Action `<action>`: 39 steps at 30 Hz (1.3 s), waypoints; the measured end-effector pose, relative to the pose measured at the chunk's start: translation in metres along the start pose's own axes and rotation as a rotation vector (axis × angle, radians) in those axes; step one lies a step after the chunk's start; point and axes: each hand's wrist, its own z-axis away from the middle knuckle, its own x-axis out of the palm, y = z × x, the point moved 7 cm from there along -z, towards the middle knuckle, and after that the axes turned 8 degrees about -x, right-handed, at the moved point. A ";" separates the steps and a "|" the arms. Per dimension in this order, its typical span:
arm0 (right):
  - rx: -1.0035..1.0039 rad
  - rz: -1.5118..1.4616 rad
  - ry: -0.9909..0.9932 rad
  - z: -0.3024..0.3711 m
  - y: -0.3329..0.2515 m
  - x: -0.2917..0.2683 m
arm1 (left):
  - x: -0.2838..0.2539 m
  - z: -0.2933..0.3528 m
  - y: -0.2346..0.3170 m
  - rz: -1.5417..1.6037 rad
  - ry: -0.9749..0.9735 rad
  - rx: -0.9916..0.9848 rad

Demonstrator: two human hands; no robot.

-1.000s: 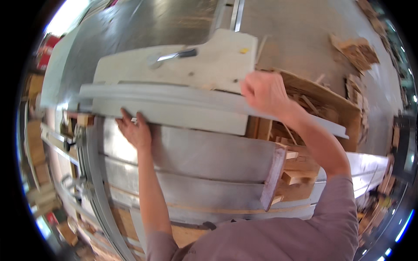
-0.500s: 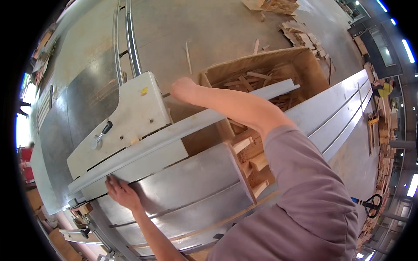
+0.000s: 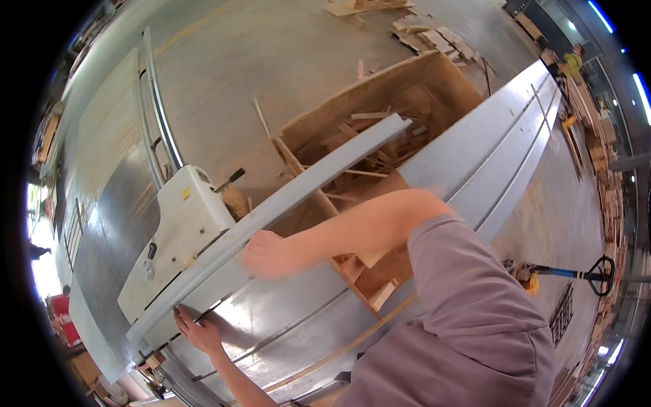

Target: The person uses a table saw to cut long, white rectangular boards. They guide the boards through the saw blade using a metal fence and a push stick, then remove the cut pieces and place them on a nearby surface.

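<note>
A long grey board (image 3: 271, 210) lies slantwise across the metal desk (image 3: 475, 156) of a saw, running from low on the person's left up toward a wooden crate (image 3: 407, 88) full of offcuts. The right hand (image 3: 268, 254) presses on the board near its middle, fingers curled over the edge in a loose grasp; it is blurred, so how firm the grip is cannot be told. The left hand (image 3: 196, 332) lies flat and spread at the board's near end, touching its lower edge rather than clasping it. The white saw guard (image 3: 186, 237) stands just behind the board, touching or nearly so. The main risk, as I judge it, is that the long far end, overhanging the crate, levers the board off line; with only a flat palm at the near end it could twist or slip. The right hand is also close to the guard, so a sudden jerk could carry fingers toward the blade area. Scraps on the floor (image 3: 271, 61) may trip a step.
</note>
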 end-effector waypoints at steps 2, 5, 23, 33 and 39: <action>0.058 -0.058 0.064 -0.015 0.024 0.035 | 0.002 -0.004 0.003 0.007 -0.009 -0.010; 0.196 -0.392 0.099 -0.037 0.046 0.049 | 0.006 -0.006 -0.002 -0.006 0.004 0.015; 0.148 -1.348 0.495 0.075 -0.021 -0.034 | -0.062 0.000 0.012 -0.102 0.105 0.079; -0.316 0.082 0.344 0.215 0.004 0.037 | -0.114 0.086 0.176 -0.623 -0.182 0.553; -0.254 0.661 -0.079 0.294 0.024 0.040 | -0.214 0.143 0.229 -0.083 -0.167 0.173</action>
